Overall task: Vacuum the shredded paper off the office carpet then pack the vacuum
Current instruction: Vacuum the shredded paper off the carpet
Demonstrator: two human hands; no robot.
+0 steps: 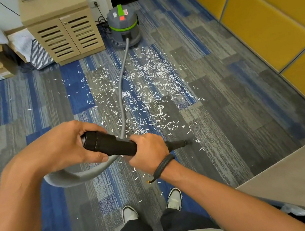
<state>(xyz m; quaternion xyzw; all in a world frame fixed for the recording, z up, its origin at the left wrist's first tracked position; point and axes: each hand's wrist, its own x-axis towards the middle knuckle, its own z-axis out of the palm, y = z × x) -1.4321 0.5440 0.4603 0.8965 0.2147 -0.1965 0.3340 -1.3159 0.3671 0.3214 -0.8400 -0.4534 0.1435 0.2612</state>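
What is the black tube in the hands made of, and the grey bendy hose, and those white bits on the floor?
The black tube looks like hard plastic: smooth, matte, with a faint sheen. The grey hose seems to be flexible plastic or rubber, since it curves in a loop without kinking. The white bits look like paper: thin, flat, short strips scattered on the carpet, which looks like woven fibre in blue and grey tiles.

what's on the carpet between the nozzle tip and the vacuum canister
In the head view, shredded paper is strewn over the carpet between the nozzle and the vacuum canister, and the grey hose runs through it.
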